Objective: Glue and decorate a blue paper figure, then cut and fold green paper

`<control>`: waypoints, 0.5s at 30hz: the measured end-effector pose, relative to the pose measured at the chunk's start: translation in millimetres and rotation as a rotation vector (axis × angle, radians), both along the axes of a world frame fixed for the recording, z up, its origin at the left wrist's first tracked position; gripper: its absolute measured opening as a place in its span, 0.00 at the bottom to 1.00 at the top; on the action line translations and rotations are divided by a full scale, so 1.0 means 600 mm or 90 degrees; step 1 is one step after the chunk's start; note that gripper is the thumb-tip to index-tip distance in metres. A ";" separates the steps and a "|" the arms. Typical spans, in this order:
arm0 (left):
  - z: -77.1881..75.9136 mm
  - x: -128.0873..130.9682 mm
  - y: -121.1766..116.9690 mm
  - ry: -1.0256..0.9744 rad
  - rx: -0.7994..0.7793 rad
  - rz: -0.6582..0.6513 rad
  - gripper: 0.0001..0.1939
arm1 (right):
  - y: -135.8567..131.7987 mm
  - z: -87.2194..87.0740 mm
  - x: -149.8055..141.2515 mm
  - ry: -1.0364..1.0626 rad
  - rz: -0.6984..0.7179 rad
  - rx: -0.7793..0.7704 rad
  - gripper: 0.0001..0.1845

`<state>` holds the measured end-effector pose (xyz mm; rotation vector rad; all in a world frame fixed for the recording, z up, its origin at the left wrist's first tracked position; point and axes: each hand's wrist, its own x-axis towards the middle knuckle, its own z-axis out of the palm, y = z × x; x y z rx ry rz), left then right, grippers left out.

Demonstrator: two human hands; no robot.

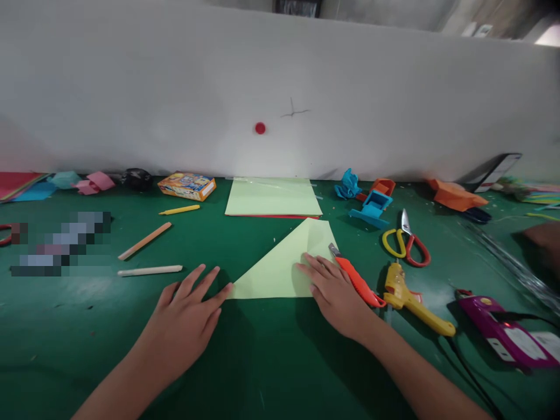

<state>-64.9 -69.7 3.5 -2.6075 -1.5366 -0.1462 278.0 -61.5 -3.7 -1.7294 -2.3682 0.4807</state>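
"Head view: where does your paper lie, and how are the hands?"

"My pale green paper (280, 265) lies at the centre of the frame, on the green table (262, 361). The hands are apart and clamped on nothing. My left hand (189, 316) is spread, with one fingertip at the paper's left corner; my right hand (338, 289) rests flat on its right part."

"How would it handle?"

"I judge it very light, thin and soft, easy to crease or tear, and it could slide. I would hold it gently by the edges, or press it flat with the fingers."

"What is around, and what stands in the way?"

"Mostly the orange cutter (359, 282): its metal end overlaps the paper's right edge, beside my right hand. Farther right are the glue gun (419, 310) and scissors (405, 223). The paper stack (273, 197) sits at upper centre, the pale stick (150, 271) left of centre."
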 end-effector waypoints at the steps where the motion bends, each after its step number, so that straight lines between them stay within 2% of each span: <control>1: 0.000 0.000 0.001 -0.004 -0.001 -0.006 0.24 | 0.000 0.000 0.001 -0.001 0.001 0.000 0.31; 10: 0.009 0.018 -0.002 0.025 0.008 -0.025 0.25 | -0.001 0.004 0.006 -0.002 0.007 -0.024 0.30; 15: -0.001 0.002 -0.001 0.013 0.000 -0.032 0.25 | -0.003 0.009 0.004 -0.013 0.010 -0.024 0.30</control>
